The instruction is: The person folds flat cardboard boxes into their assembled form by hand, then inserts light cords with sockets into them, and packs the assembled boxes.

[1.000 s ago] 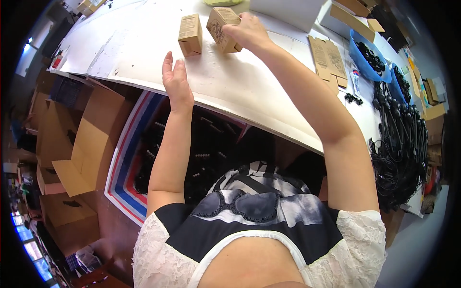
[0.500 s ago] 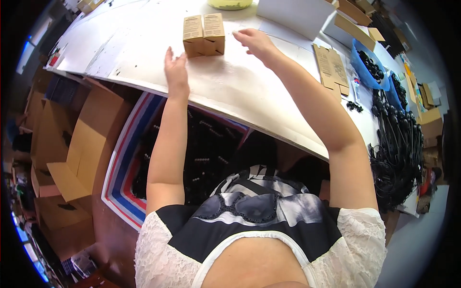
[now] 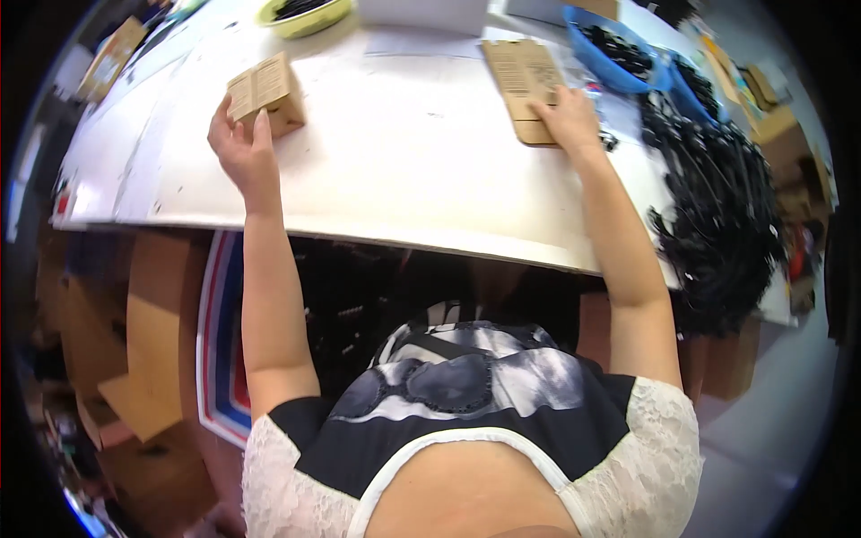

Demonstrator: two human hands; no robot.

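Small brown printed cartons [image 3: 269, 88] stand close together on the white table, toward the left. My left hand [image 3: 246, 154] is at their near left side, fingers apart and fingertips against the cardboard. My right hand [image 3: 572, 121] lies over the right edge of flat, unfolded brown cartons [image 3: 517, 76]. Its thumb and fingers are spread on the cardboard, and nothing is lifted off the table.
Blue basins [image 3: 619, 76] of black parts stand at the far right. A bundle of black cords [image 3: 717, 206] hangs over the table's right end. A yellow basin [image 3: 309, 20] sits at the back, near a white box [image 3: 426, 13]. Open cardboard boxes [image 3: 157, 332] fill the lower left.
My right hand has left the area beside the standing cartons and reached right onto the flat cartons. My left hand has come up against the standing cartons. The view has turned right.
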